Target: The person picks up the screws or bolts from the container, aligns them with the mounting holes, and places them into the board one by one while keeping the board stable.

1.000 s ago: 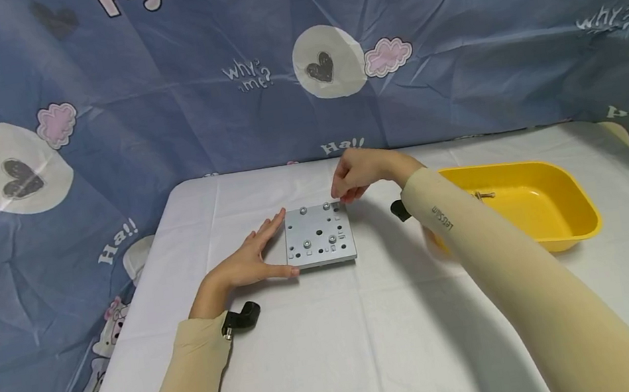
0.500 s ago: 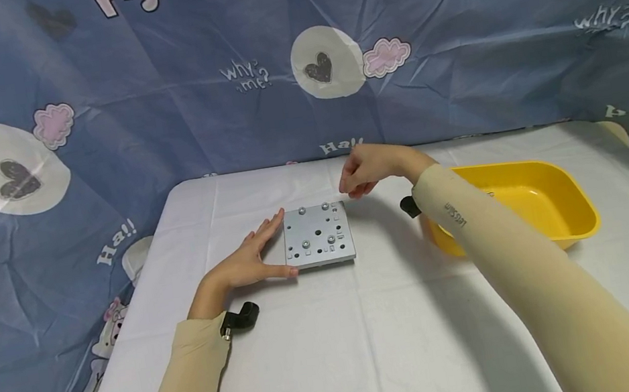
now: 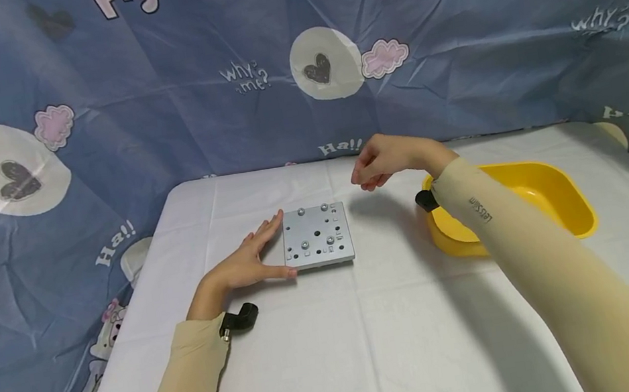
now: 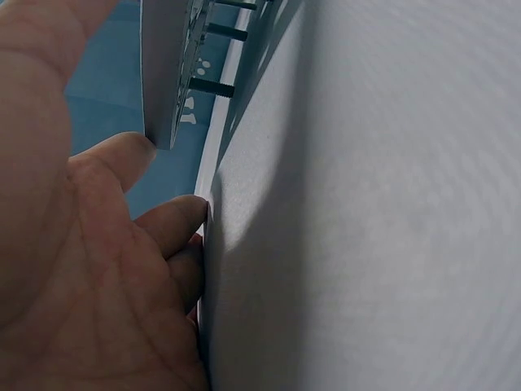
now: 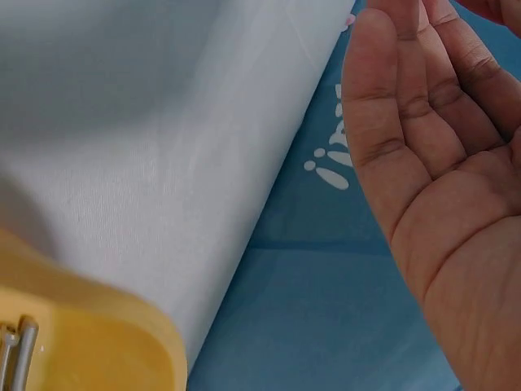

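A silver metal plate point(image 3: 316, 224) with holes and several round screw heads lies on the table in the head view. Threaded screw ends point(image 4: 213, 86) stick out of its underside in the left wrist view. At the plate's left side my left hand point(image 3: 242, 264) holds it between thumb and forefinger, at the front and back corners; the other fingers rest on the cloth. Beyond and right of the plate, my right hand point(image 3: 391, 157) hovers with loosely bent fingers and nothing visible in them. Its palm point(image 5: 476, 220) shows bare in the right wrist view; some fingertips are cut off there.
A yellow bin point(image 3: 585, 216) stands to the right, partly behind my right sleeve. Metal screws point(image 5: 23, 354) lie in it in the right wrist view. White cloth point(image 3: 314, 358) covers the table, and a blue printed curtain point(image 3: 206, 124) hangs behind its far edge.
My right hand has moved right and away from the plate's back right corner, its forearm now over more of the bin. The left hand and plate have stayed in place.
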{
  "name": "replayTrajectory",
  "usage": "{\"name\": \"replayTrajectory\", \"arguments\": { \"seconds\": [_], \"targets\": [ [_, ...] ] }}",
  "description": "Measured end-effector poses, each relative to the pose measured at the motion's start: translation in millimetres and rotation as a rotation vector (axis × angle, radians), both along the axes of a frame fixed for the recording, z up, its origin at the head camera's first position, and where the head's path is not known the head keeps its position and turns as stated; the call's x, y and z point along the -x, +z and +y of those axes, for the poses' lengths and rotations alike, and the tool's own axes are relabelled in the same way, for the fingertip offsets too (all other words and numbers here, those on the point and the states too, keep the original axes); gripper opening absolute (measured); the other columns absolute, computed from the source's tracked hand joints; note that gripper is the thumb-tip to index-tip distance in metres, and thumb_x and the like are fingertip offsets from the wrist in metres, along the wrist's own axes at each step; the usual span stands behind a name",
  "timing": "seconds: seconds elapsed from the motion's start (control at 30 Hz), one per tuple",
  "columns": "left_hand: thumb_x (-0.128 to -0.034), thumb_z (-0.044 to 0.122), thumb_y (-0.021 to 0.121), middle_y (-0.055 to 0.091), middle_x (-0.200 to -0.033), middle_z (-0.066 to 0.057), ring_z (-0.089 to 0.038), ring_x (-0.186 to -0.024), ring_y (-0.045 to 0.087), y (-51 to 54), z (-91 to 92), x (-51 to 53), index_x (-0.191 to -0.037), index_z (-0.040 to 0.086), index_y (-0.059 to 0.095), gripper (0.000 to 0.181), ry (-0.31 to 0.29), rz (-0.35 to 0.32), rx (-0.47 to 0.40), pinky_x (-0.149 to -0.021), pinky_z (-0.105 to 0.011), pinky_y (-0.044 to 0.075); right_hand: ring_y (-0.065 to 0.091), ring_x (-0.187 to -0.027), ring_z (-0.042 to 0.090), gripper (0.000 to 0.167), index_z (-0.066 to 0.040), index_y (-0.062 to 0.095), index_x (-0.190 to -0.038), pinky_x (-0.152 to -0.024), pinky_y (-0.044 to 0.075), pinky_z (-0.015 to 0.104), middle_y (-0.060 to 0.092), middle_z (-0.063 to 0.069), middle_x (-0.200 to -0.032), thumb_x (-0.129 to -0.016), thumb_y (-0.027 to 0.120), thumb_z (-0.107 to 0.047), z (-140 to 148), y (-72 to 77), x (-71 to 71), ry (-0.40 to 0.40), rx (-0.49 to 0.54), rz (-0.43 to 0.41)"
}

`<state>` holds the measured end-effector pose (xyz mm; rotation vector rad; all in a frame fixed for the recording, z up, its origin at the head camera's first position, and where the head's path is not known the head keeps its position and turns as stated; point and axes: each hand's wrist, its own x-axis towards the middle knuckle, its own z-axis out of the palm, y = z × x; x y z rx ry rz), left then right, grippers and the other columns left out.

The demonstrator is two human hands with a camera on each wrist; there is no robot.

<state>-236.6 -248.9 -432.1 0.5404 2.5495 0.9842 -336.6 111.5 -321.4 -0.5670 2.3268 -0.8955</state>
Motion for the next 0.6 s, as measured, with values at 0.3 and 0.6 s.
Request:
{"name": "replayTrajectory", "arguments": {
  "seconds": [0.3,0.6],
  "targets": [
    [-0.081,0.046,0.094,0.003,-0.183,-0.012,-0.038,-0.17,-0.005,0.4,0.6,-0.1,-0.175,0.027,0.004,0.131,-0.001,-0.006,-0.005,-0.135,-0.062,-0.007,0.072,-0.098,0.019,0.031,-0.002,0.076,-0.124,-0.096,0.063,0.034,0.079,0.003,-0.1,-0.105,0.069,-0.026,26.3,3.0,-5.5,-0.037,0.0,-0.001],
    [-0.0811,0.046,0.094,0.004,-0.183,-0.012,-0.038,-0.169,-0.005,0.6,0.4,-1.1,-0.175,0.027,0.004,0.131,-0.004,-0.003,-0.007,-0.135,-0.062,-0.007,0.071,-0.101,0.026,0.032,-0.002,0.076,-0.124,-0.092,0.062,0.029,0.078,0.006,-0.102,-0.106,0.068,-0.026,52.5,1.3,-8.3,-0.073,0.007,0.008]
  ]
}}
